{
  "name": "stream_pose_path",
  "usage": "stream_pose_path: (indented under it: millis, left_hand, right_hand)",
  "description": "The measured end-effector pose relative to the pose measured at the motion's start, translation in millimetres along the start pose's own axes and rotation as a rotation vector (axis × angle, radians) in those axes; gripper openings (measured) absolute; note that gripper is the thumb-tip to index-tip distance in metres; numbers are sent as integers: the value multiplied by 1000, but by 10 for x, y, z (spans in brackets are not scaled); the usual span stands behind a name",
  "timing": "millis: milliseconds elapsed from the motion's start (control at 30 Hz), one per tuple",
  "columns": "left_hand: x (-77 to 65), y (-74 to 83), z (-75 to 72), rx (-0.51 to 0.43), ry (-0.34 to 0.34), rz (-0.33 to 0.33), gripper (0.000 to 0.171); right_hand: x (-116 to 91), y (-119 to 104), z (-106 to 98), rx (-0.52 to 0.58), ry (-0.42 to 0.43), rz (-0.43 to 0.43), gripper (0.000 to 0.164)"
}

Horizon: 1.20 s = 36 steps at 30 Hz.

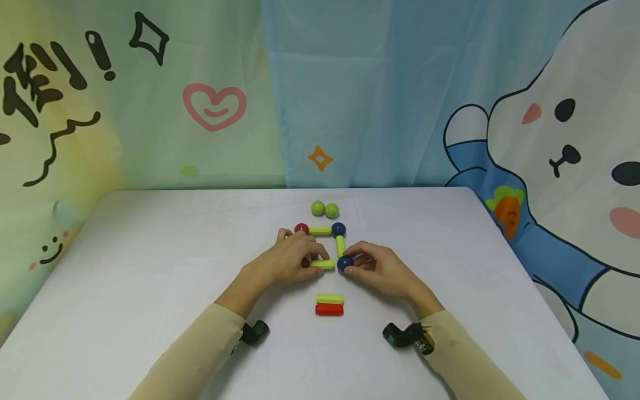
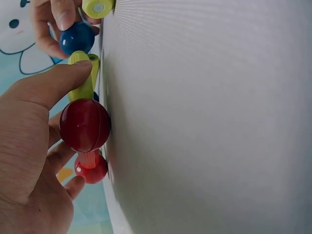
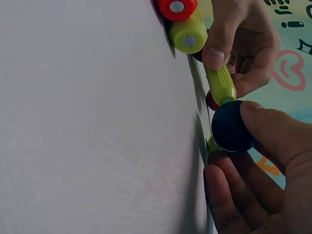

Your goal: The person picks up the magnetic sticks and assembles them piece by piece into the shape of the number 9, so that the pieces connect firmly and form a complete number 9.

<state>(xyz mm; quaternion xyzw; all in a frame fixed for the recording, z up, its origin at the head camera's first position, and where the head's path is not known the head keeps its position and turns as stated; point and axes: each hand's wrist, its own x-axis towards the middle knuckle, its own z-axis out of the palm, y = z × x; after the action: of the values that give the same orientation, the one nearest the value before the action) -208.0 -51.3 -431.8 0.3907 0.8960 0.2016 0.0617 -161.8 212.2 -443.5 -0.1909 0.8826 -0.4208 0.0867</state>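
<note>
My left hand [image 1: 289,258] pinches a yellow-green magnetic rod [image 1: 322,265] between thumb and fingers. A dark red ball [image 2: 85,125] sits at that rod's left end. A red rod [image 2: 89,159], mostly covered by the hand in the head view, runs from it to another red ball [image 1: 301,229]. My right hand [image 1: 379,268] grips a blue ball [image 1: 345,263] at the rod's free end; whether they touch I cannot tell. From this ball a second yellow-green rod [image 1: 340,246] leads to the far blue ball [image 1: 338,229]. A third yellow-green rod [image 1: 320,230] joins the far blue and red balls.
Two green balls [image 1: 325,209] lie behind the assembled pieces. In front of the hands, a loose yellow-green rod [image 1: 330,299] lies alongside a loose red rod [image 1: 329,310]. Everything is on a white-covered table [image 1: 150,294], with a printed curtain [image 1: 360,100] behind its far edge.
</note>
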Motion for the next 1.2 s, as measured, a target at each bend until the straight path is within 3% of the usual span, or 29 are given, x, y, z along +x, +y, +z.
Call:
stream_pose_path:
  millis: [433,633,1200]
  left_hand:
    - [60,9,40,-12,17,38,19]
    - [41,11,32,-4,7,-1,19]
    - [23,30,31,-11,18,-21,20]
  right_hand:
    - [-26,29,31,29,29,-11,31]
    - [-5,30,45,29,8,-3,31]
    - [31,43,87,75,3,-12,29]
